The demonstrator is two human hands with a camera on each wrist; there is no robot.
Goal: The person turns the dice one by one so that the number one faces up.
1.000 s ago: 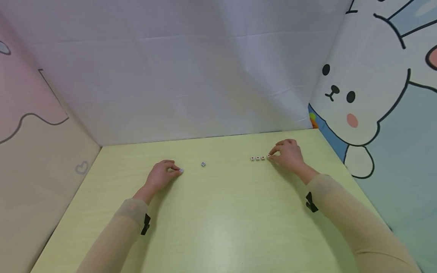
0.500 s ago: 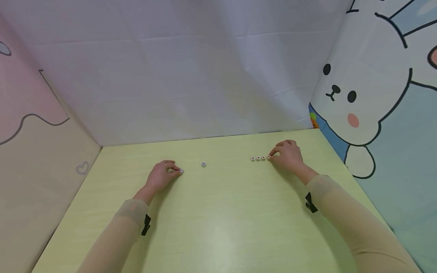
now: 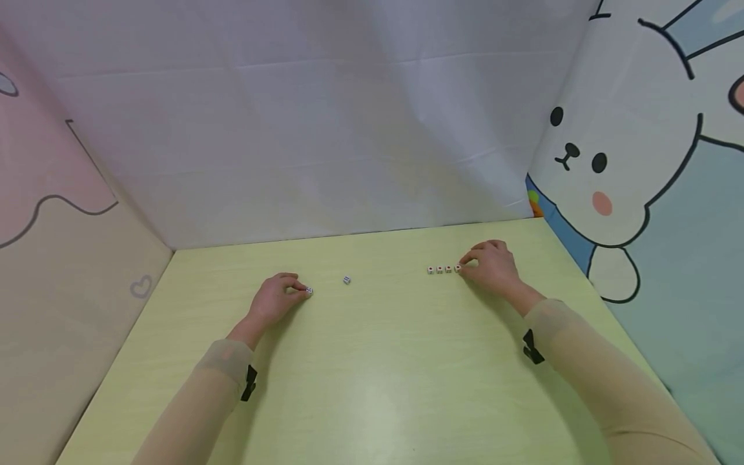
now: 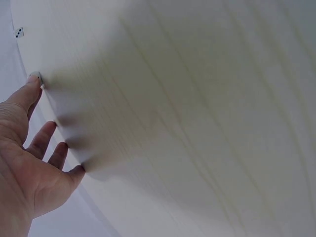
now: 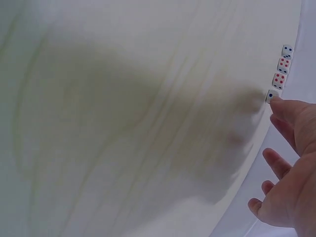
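Pinch on the left: the left hand (image 3: 274, 299) has a small white cubic die with dark pips (image 3: 309, 291) between thumb and finger, above or on the pale yellow wood-grained tabletop (image 3: 372, 361); which, I can't tell. Over right, another narrow pinch: the right hand (image 3: 491, 266) holds a white one-pip die (image 5: 270, 96) at the right end of a close-set row of three white dice (image 3: 439, 270). Delicate, I'd say: a sideways nudge from those fingers could skew the row, and a slack left pinch could drop its die. Loose white die (image 3: 347, 279) between the hands, nearer the left, obstructing any straight slide rightward. White fabric wall (image 3: 349, 142) at the far edge, cartoon-rabbit panel (image 3: 633, 161) along the right.
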